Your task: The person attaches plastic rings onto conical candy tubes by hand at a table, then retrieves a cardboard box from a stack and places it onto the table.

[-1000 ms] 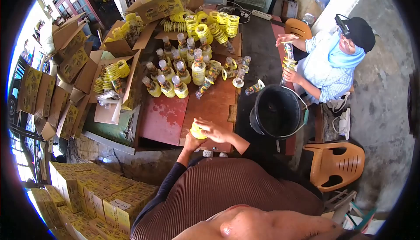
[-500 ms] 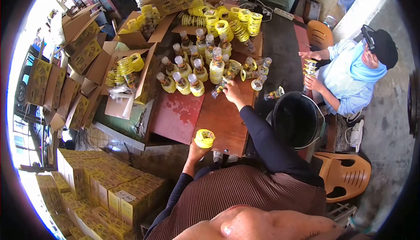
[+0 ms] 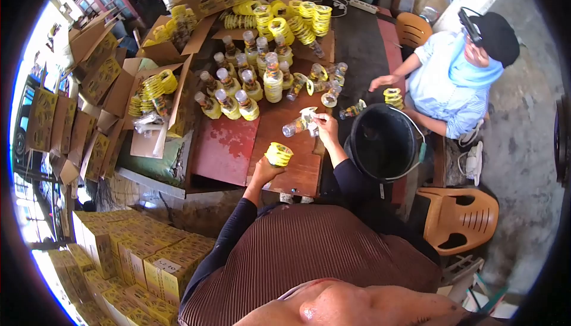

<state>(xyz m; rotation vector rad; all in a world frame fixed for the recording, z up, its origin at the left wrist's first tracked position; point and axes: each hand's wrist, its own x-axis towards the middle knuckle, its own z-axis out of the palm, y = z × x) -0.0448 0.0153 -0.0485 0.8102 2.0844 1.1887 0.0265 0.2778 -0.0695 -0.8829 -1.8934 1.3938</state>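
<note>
My left hand (image 3: 266,173) grips a short stack of yellow rings (image 3: 279,154) above the front of the table. In my right hand (image 3: 326,128), a clear plastic tube (image 3: 295,127) with a coloured print and a pale flap at one end lies tilted, its clear end pointing left. The tube is behind the yellow stack and apart from it. Past both hands stands a group of clear-topped tubes with yellow rings around their bases (image 3: 272,85). A few more clear tubes (image 3: 331,96) lie or stand to the right of that group.
A black bucket (image 3: 380,174) stands to my right. Beyond it sits a co-worker (image 3: 440,97) with a yellow ring stack (image 3: 392,97) near their hands. Open cartons (image 3: 178,125) with yellow stacks are at the left, closed cartons (image 3: 172,266) at lower left, and an orange chair (image 3: 476,222) at right.
My right hand has drawn back towards me with a clear tube taken from beside the group. My left hand has raised and tilted the yellow stack. The co-worker's hands have moved apart.
</note>
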